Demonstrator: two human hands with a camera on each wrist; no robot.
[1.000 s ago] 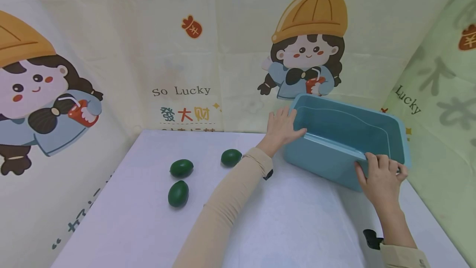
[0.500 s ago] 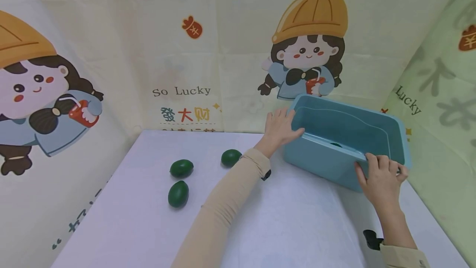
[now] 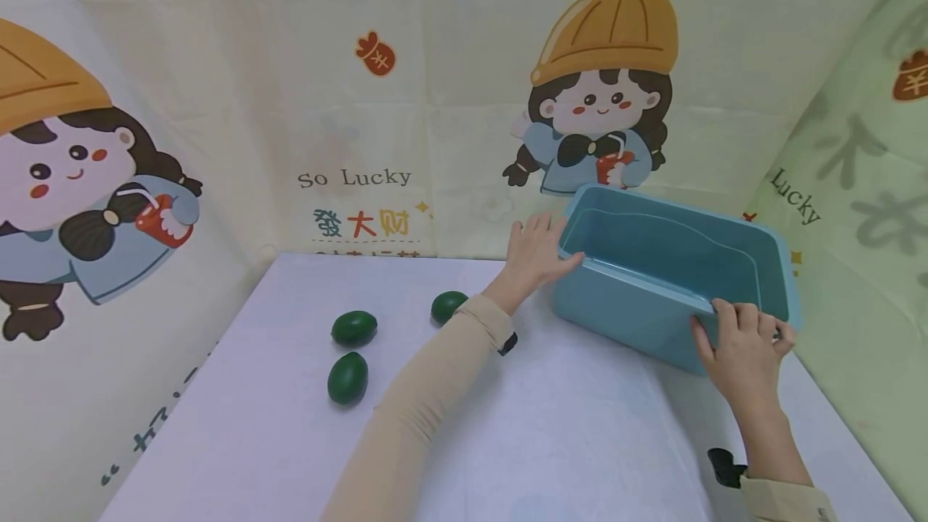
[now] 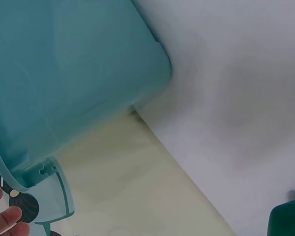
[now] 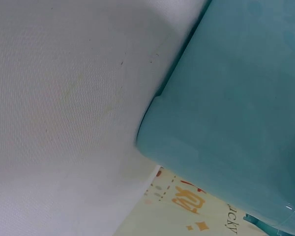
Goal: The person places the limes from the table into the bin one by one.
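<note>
A light blue plastic bin stands upright on the white table at the right. My right hand grips its front rim near the right corner, fingers over the edge and thumb on the outer wall. My left hand is spread at the bin's left end, with the thumb overlapping the rim in the head view. Its fingertips show beside the rim in the left wrist view. Dark green, smooth oval fruits lie on the table: one partly behind my left forearm, two more farther left.
Cream printed cloth hangs behind the table and along both sides. The bin's back stands close to this cloth. A black wrist strap piece shows beside my right wrist. The bin's floor is hidden by its front wall.
My left hand has drawn a little to the left, off the bin's rim. A dark green bit glimpsed inside the bin half a second ago is out of sight. My right hand stays put.
</note>
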